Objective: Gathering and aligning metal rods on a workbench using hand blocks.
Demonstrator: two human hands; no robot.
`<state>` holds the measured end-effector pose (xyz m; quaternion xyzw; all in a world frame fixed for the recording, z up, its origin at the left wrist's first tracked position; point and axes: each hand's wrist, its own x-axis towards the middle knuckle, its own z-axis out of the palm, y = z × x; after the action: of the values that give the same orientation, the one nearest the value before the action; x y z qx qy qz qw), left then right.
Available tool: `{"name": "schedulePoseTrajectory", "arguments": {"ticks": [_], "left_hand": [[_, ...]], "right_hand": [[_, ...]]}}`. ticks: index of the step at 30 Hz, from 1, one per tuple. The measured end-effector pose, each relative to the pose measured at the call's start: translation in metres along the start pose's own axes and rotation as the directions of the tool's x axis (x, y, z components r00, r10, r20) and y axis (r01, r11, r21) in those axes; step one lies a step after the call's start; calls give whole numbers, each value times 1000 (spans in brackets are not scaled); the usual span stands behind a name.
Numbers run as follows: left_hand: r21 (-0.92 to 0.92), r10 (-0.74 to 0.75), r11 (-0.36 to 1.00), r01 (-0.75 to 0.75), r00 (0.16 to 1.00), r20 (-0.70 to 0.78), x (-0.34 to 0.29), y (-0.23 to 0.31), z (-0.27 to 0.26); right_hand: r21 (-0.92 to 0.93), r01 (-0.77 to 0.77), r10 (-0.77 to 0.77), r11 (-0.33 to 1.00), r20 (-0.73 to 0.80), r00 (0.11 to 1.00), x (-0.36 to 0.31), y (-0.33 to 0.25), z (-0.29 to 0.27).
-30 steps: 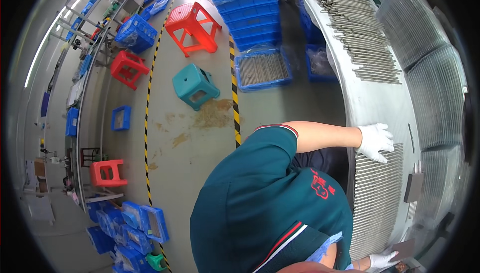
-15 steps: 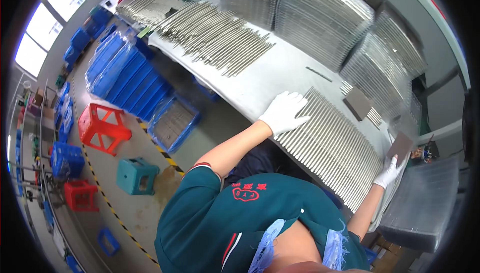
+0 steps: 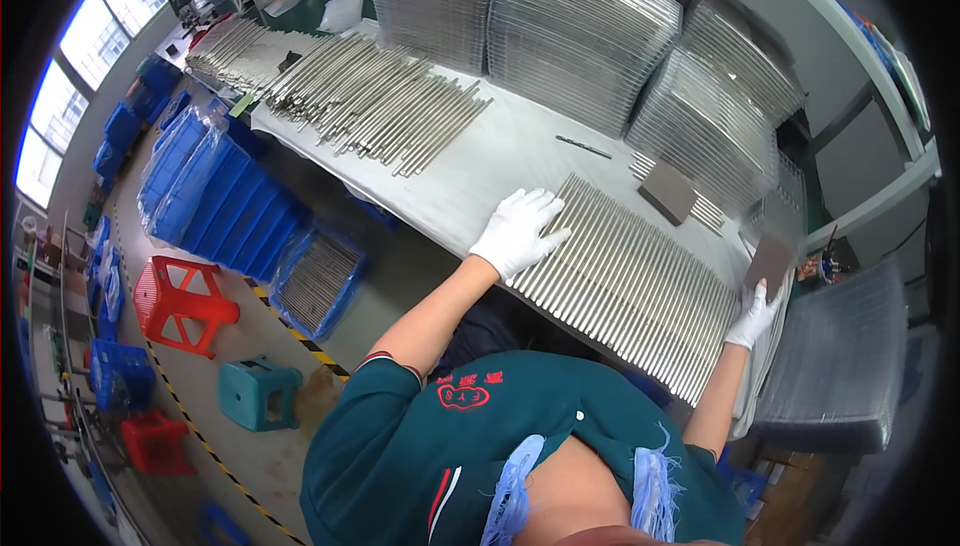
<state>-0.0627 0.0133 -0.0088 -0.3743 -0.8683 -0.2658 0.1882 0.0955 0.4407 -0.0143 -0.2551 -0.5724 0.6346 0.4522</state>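
A slanting row of slim metal rods (image 3: 630,286) lies side by side on the white-covered table. My left hand (image 3: 515,234), in a white glove, rests with fingers spread on the row's left end. At the opposite end, my gloved right hand (image 3: 754,318) grips a flat brown rectangular block (image 3: 768,262) by its near edge. Behind the row, a second brown block (image 3: 667,195) lies across a few short rods (image 3: 708,214). A thin dark rod (image 3: 583,147), possibly a drill bit, lies apart on the cloth.
Loose metal rods (image 3: 390,106) are heaped farther left on the table (image 3: 465,181). Tall stacks of clear plastic trays (image 3: 585,36) line the back. A plastic-wrapped stack (image 3: 835,366) stands right of my right hand. Blue crates (image 3: 215,196) and stools (image 3: 260,393) stand on the floor to the left.
The whole view has shifted, so the table and both hands appear farther left. Against the rods, my left hand looks unmoved, and my right hand still holds the brown block at the right end.
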Motion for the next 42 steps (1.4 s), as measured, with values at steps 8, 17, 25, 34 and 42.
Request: {"name": "schedulePoseTrajectory", "arguments": {"ticks": [8, 17, 25, 34, 42], "left_hand": [[75, -123, 991, 111, 976, 179, 21, 21, -2], [291, -174, 946, 142, 981, 86, 20, 38, 11], [345, -162, 931, 120, 982, 97, 18, 44, 8], [387, -166, 915, 114, 980, 105, 16, 43, 9], [352, -225, 923, 155, 960, 165, 18, 43, 3]], "right_hand": [[-9, 8, -8, 1000, 6, 1000, 3, -5, 4], [-47, -13, 15, 999, 39, 999, -1, -5, 13], [-75, 13, -6, 997, 90, 996, 3, 3, 5], [-90, -113, 128, 990, 194, 973, 1, -11, 13], [-41, -39, 43, 998, 109, 993, -4, -8, 17]]}}
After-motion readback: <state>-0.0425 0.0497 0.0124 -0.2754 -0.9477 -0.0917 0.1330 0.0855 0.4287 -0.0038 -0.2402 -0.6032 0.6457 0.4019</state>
